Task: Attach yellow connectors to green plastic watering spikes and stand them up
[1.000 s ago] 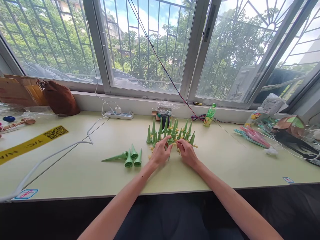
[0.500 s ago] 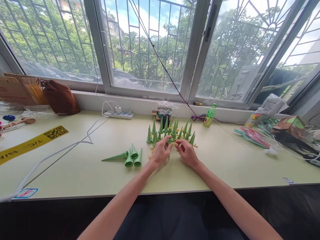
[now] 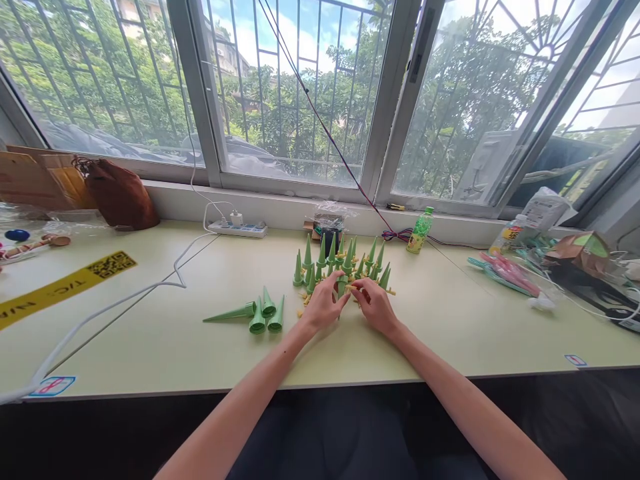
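Observation:
My left hand (image 3: pixel 321 304) is closed around a green plastic plant-watering spike (image 3: pixel 342 287), whose wide end shows between thumb and fingers. Fingertips of my right hand (image 3: pixel 374 303) pinch a small yellow valve piece (image 3: pixel 351 288) against that spike's side. Just behind both hands stands a group of green spikes (image 3: pixel 299 272), points up, many with yellow pieces sticking out. Loose yellow pieces (image 3: pixel 301 312) lie beside my left hand, partly covered by it. Off to the left are several more green spikes, three upright and one lying on its side (image 3: pixel 231 313).
A white power strip (image 3: pixel 239 230) with a cable stands at the back. Behind the group sits a small black box (image 3: pixel 330 241); a green-labelled bottle (image 3: pixel 421 231) is to its right. Bags and wrapped items (image 3: pixel 505 273) lie far right, a brown pouch (image 3: pixel 120 195) far left.
My left thumb has shifted down, so more of the held spike shows between the fingers. My right hand stays nearly in place with the yellow piece.

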### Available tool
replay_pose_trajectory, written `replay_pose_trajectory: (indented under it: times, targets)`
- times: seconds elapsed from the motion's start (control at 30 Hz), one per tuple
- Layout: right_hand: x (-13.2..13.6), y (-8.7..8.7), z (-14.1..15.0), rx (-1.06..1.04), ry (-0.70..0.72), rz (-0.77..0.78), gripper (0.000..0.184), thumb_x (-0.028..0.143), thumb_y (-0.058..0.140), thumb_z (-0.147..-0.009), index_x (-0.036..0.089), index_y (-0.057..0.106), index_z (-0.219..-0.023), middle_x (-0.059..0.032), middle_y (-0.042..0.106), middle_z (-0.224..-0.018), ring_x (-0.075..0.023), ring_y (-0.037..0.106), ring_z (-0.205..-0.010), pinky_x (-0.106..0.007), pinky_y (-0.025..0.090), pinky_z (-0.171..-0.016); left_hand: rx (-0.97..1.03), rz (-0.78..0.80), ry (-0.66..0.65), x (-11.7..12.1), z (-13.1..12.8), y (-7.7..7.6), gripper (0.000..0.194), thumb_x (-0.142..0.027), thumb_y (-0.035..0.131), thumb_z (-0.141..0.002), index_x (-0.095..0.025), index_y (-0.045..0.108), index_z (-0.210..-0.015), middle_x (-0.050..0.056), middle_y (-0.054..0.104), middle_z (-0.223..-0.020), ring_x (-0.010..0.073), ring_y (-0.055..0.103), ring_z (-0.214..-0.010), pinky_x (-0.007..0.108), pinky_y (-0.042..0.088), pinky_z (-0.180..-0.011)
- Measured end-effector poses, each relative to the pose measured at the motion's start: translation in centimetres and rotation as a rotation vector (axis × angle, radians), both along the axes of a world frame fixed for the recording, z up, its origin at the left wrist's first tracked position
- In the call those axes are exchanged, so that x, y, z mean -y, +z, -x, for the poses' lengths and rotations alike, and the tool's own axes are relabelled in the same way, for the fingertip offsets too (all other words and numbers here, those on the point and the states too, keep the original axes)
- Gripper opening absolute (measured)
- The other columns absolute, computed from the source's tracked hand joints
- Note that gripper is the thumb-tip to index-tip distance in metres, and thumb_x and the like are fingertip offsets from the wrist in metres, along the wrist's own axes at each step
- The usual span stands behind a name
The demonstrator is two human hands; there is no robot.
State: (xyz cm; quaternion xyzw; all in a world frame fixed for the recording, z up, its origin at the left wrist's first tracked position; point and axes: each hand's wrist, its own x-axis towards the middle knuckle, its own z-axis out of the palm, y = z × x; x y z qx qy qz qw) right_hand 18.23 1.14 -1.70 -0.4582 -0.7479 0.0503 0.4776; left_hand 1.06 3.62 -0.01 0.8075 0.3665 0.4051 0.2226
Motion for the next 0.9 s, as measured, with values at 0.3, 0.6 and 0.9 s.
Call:
replay_pose_trajectory:
  times: [0.3, 0.6, 0.9]
  targets:
    - [0.01, 0.02, 0.00, 0.005, -0.010, -0.001, 0.027, 0.038, 0.043, -0.098, 0.018, 0.059, -0.090, -0.0054, 0.062, -0.083, -0.0165, 0.056, -0.069, -0.028, 0.042, -0.063, -0.005, -0.002, 0.005, 0.13, -0.03, 0.04, 0.044, -0.030, 0.057, -0.084, -0.018, 0.048, -0.125, -0.002, 0.050, -0.073, 0.0129, 0.049, -0.062, 0.026, 0.043, -0.065]
    - [-0.14, -0.20, -0.06, 0.010, -0.047, 0.031, 0.033, 0.040, 0.041, -0.099, 0.019, 0.058, -0.081, -0.0038, 0.061, -0.072, -0.0162, 0.054, -0.063, -0.027, 0.040, -0.060, -0.005, -0.019, -0.013, -0.05, -0.04, -0.19, 0.043, -0.028, 0.058, -0.083, -0.017, 0.050, -0.124, -0.001, 0.052, -0.076, 0.0136, 0.051, -0.063, 0.027, 0.045, -0.067]
    - [0.28, 0.11, 0.13, -0.011, -0.015, 0.060, 0.025, 0.039, 0.046, -0.096, 0.018, 0.059, -0.092, -0.0034, 0.063, -0.076, -0.0140, 0.051, -0.057, -0.026, 0.042, -0.057, -0.014, -0.045, 0.026, -0.12, -0.04, -0.27, 0.042, -0.029, 0.057, -0.084, -0.018, 0.050, -0.123, 0.000, 0.055, -0.078, 0.0142, 0.052, -0.065, 0.028, 0.045, -0.068]
